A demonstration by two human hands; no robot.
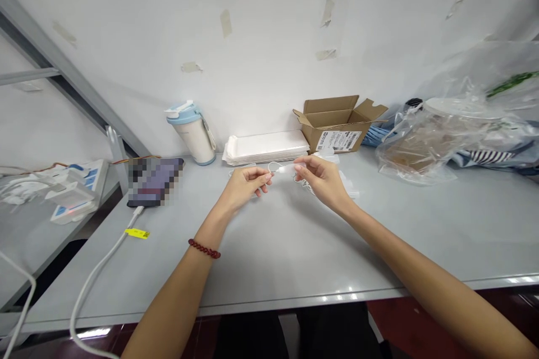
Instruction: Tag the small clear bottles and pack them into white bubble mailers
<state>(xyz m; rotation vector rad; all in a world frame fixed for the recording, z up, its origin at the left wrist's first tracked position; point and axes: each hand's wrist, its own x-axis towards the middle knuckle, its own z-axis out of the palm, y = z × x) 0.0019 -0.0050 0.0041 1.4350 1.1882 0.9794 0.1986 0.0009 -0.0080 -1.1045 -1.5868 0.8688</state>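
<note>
1. Broadly, the grey worktop (295, 258) carries an open cardboard box (332, 133) by its far edge, right of centre.
2. The right hand (325, 179) pinches a small white piece (287, 169), near the far edge's middle.
3. The left hand (244, 188) nips its thin loop (274, 163) between thumb and fingers.

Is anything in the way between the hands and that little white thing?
Nothing that I can see. The right hand pinches the little white thing, and the left hand is at its thin cord. The cardboard box and white stack are behind, not between.
</note>
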